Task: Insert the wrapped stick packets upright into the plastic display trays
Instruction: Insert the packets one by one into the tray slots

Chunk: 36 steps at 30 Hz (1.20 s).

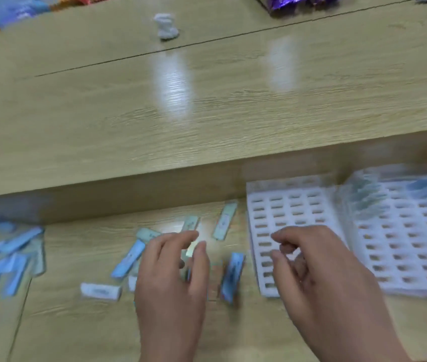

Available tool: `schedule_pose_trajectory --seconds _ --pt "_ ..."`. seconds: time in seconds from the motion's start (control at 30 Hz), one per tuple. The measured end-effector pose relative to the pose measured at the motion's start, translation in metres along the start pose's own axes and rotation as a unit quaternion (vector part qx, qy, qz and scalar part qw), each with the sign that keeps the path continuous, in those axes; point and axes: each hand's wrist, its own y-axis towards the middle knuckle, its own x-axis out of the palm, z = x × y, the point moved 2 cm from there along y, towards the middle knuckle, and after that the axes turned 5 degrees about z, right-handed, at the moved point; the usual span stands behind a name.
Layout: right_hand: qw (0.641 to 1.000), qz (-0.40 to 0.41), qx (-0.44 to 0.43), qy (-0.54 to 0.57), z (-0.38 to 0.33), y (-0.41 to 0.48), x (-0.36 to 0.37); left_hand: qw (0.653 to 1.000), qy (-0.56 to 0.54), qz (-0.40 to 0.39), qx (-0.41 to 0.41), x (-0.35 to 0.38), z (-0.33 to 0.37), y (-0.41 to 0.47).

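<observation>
On the pale wood-grain table (89, 327), between the two hands, lies a slim blue foil-wrapped stick packet (232, 276), just left of the white plastic display tray with its grid of small slots (285, 212). More loose light-blue packets (129, 258) are scattered to the left, and a heap of blue packets (3, 259) lies further left. The left hand (173, 278) hovers over the scatter with its fingers (181, 237) curled and the thumb a little apart. A bluish smear shows beneath the thumb, but blur hides whether it pinches anything. The right hand (319, 278) hangs over the tray's near left corner, its fingers (293, 232) loosely curled, with nothing visible between them. The likely trouble from here is a poor pick. These flat, slick wrappers lie close together, so a hasty pinch could lift two, or skid one away. A packet brought to a slot at a slant could also jam on the rim, or nudge the light tray sideways. The hovering right wrist could knock the upright row of pale-blue packets already standing in the tray (363, 202). The nearest packet's long axis runs roughly away from the person, its far end tipped slightly right. It must therefore be turned on end to stand vertically in a slot.
</observation>
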Motion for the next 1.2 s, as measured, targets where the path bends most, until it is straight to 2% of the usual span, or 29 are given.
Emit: schedule_pose_trajectory --seconds 0.13,0.2,0.27,0.37,0.5,0.67,0.77,0.87,0.93,1.07,1.2 --pt "0.992 -0.124 -0.011 -0.033 -0.05 -0.012 0.067 0.989 0.072 0.001 -0.127 -0.049 -0.075 -0.004" --pt "0.986 -0.157 0.003 -0.064 -0.064 -0.012 0.093 0.98 0.097 -0.016 -0.174 -0.063 -0.106 -0.007" --pt "0.977 -0.177 0.024 -0.113 -0.072 -0.011 0.111 0.984 0.118 -0.044 -0.125 -0.07 -0.124 -0.007" --pt "0.965 -0.192 0.069 -0.166 -0.077 -0.009 0.128 0.988 0.127 -0.09 0.012 -0.063 -0.129 -0.004" --pt "0.968 -0.16 0.114 -0.154 -0.071 -0.003 0.138 0.967 0.157 -0.149 0.132 -0.04 -0.121 0.005" --pt "0.978 -0.114 0.158 -0.075 -0.064 0.005 0.139 0.955 0.195 -0.177 0.136 -0.034 -0.114 0.011" --pt "0.972 -0.086 0.215 0.035 -0.057 0.006 0.14 0.952 0.216 -0.172 0.128 -0.037 -0.114 0.017" --pt "0.943 -0.046 0.264 0.198 -0.056 0.007 0.13 0.951 0.22 -0.173 0.129 -0.034 -0.118 0.018" --pt "0.925 -0.042 0.27 0.264 -0.059 0.008 0.115 0.96 0.178 -0.167 0.137 -0.035 -0.114 0.017" --pt "0.911 -0.021 0.26 0.319 -0.048 0.007 0.069 0.979 0.085 -0.136 0.125 -0.041 -0.079 0.025" --pt "0.937 0.033 0.24 0.252 -0.009 0.006 0.009 0.982 -0.024 -0.151 0.112 -0.029 -0.025 0.032"
